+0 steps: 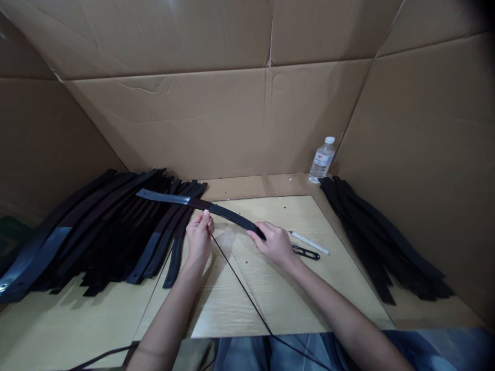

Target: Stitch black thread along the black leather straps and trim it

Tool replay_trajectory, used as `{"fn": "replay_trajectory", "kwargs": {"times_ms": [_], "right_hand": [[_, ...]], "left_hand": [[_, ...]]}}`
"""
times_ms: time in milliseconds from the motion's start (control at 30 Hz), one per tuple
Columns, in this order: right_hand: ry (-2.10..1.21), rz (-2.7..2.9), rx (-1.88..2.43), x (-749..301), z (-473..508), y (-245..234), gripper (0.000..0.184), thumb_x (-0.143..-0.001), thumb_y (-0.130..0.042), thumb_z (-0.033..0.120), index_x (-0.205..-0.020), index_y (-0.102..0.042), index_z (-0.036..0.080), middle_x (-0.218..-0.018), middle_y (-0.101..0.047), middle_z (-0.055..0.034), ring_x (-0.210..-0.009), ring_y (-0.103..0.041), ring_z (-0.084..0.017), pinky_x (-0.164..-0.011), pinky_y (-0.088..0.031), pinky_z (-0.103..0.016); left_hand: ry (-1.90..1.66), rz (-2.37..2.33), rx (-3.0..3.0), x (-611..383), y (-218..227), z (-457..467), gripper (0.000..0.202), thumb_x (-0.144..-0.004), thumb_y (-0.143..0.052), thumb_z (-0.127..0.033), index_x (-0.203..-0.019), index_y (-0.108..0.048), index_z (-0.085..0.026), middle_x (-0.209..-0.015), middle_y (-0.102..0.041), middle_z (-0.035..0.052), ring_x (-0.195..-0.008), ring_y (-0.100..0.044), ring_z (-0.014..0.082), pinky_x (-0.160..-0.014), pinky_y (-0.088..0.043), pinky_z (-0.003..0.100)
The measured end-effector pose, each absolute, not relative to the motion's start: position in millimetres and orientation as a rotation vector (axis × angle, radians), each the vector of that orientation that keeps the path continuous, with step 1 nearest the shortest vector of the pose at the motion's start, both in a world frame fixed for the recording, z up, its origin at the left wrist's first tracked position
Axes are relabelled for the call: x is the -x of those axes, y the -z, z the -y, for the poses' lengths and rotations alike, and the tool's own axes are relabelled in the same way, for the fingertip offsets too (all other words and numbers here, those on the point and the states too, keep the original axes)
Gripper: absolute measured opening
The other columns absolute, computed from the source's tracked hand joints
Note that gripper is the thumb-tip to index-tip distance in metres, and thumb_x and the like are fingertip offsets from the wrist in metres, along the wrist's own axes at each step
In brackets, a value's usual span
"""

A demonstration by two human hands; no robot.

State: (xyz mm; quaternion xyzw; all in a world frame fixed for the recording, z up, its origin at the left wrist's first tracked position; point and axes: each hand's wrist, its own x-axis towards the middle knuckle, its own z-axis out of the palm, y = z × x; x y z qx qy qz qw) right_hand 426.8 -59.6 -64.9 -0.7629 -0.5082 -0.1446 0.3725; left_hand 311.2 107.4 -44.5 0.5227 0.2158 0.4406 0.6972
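A long curved black strap [232, 215] is held up above the table, glossy at its left end, dark brown midway and matte towards the right. My right hand [275, 243] is closed around its right end. At the strap's lower edge, near the brown section, my left hand [200, 237] is pinched shut. A thin dark cord [242, 284] comes out of that pinch and runs down past the table edge over my lap. Whether the left fingertips also grip the strap cannot be seen clearly. Beside my right hand lie black thread snips [307, 252], partly hidden, and a white pen-like stick [311, 242].
A large pile of similar black straps [116, 221] lies on the left, and a smaller pile [381, 237] on the right. A water bottle [322, 161] stands at the back right. Cardboard walls [174, 118] surround the pale tabletop [294, 304] at the back and sides.
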Motion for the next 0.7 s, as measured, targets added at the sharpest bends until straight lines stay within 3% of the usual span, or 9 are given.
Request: {"fn": "replay_trajectory", "kwargs": {"times_ms": [133, 300, 533, 700], "right_hand": [[0.366, 1.296, 1.955, -426.1, 60.0, 65.2, 0.028, -0.09, -0.05, 0.042, -0.097, -0.063, 0.017, -0.087, -0.068, -0.0043, -0.075, -0.064, -0.017, -0.065, -0.043, -0.026], [0.348, 1.254, 1.96, -435.6, 64.3, 68.4, 0.025, -0.088, -0.053, 0.04, -0.091, -0.064, 0.018, -0.084, -0.068, -0.0035, -0.073, -0.063, -0.017, -0.063, -0.043, -0.026], [-0.001, 1.229, 1.833, -446.8, 64.5, 67.6, 0.026, -0.087, -0.052, 0.041, -0.085, -0.065, 0.018, -0.082, -0.067, -0.0027, -0.075, -0.062, -0.016, -0.068, -0.045, -0.026], [-0.064, 1.228, 1.79, -443.0, 62.3, 65.2, 0.025, -0.087, -0.053, 0.04, -0.085, -0.065, 0.018, -0.081, -0.067, -0.0018, -0.075, -0.062, -0.015, -0.068, -0.044, -0.026]], "left_hand": [[-0.964, -0.466, -1.157, -311.0, 44.7, -109.6, 0.038, -0.077, -0.064, -0.04, -0.065, -0.038, -0.016, -0.059, -0.03, -0.0048, -0.049, -0.024, 0.0033, -0.045, -0.018, 0.019], [-0.794, -0.41, -1.078, -313.5, 47.8, -111.2, 0.041, -0.075, -0.067, -0.038, -0.066, -0.033, -0.018, -0.059, -0.019, -0.0074, -0.046, -0.017, 0.0024, -0.041, -0.015, 0.018], [-0.731, -0.4, -1.064, -309.9, 46.5, -117.8, 0.047, -0.07, -0.072, -0.039, -0.069, -0.03, -0.019, -0.058, -0.017, -0.0091, -0.041, -0.012, 0.0008, -0.037, -0.012, 0.017], [-0.752, -0.383, -1.029, -307.9, 42.1, -115.7, 0.048, -0.072, -0.071, -0.038, -0.068, -0.027, -0.02, -0.058, -0.014, -0.0091, -0.041, -0.009, 0.0012, -0.036, -0.012, 0.017]]}}
